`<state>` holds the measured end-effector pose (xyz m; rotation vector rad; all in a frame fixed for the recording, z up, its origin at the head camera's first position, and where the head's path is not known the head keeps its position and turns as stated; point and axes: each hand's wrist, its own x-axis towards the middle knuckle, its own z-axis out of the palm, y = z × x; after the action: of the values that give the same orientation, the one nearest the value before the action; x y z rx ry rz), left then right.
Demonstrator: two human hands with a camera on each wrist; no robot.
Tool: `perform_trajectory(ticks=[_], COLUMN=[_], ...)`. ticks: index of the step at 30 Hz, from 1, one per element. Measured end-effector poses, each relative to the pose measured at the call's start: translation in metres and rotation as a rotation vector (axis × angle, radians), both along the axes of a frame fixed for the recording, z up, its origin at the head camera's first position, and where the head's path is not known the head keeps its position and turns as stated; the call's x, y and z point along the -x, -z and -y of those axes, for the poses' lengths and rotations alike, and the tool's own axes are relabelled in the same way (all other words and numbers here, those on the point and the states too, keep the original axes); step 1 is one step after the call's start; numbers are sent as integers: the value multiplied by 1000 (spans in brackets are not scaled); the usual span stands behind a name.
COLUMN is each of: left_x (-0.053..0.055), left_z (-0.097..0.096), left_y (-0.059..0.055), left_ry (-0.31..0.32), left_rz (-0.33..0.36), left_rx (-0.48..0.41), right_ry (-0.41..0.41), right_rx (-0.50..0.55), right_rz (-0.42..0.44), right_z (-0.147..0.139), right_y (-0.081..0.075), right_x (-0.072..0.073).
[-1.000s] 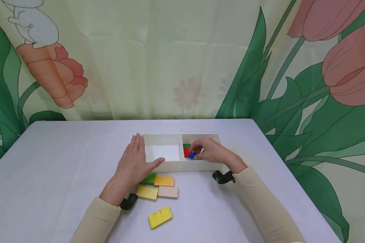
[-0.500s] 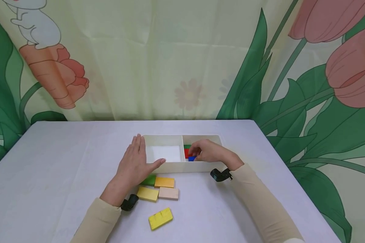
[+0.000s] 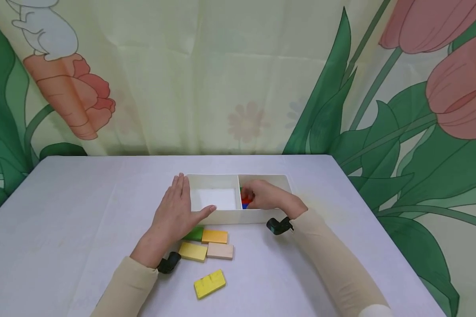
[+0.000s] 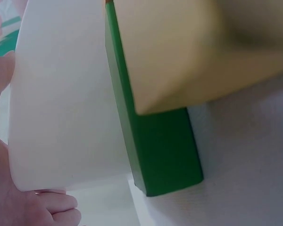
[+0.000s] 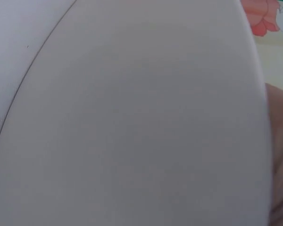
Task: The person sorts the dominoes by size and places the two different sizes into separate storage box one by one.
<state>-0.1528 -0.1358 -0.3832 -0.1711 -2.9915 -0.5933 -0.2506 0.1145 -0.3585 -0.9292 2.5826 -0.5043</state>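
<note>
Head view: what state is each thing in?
White box: open
Left hand: fingers straight, touching box
Right hand: inside box, grip unclear
Red block: partly hidden
Blue block: partly hidden
Green block: on table, partly hidden
Orange block: flat
Pale yellow block: flat
Pinkish block: flat
Bright yellow block: flat, apart

Garden-print fabric backdrop point(image 3: 162, 88) behind a white-draped table point(image 3: 63, 220).
From my head view, the creased, cream-yellow fabric fills everything toward 12 o'clock. At 10 I see a printed white rabbit point(image 3: 53, 33) sitting on an orange carrot point(image 3: 65, 92), with dark green leaves point(image 3: 1, 123) out at 9. Pink tulips point(image 3: 436, 26) show at 2, and broad foliage point(image 3: 432, 171) spreads from 3 down to 4. A faint pink flower point(image 3: 247, 121) sits toward 12, just above centre. The table's far edge runs level from 9 to 3; soft light leaves pale shadows toward 5.
</note>
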Motion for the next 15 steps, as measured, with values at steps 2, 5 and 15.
perform_trajectory(ticks=[2,5,15], left_x=[0,-1,-3], left_z=[0,1,2], left_y=[-1,-1,-1], left_ry=[3,5,0], left_rz=[0,5,-8], left_rx=[-1,1,-2], right_ry=[1,1,65], right_rx=[-5,-6,96], right_rz=[-11,-18,33], right_z=[2,4,-7], right_y=[1,2,0], right_x=[1,1,-6])
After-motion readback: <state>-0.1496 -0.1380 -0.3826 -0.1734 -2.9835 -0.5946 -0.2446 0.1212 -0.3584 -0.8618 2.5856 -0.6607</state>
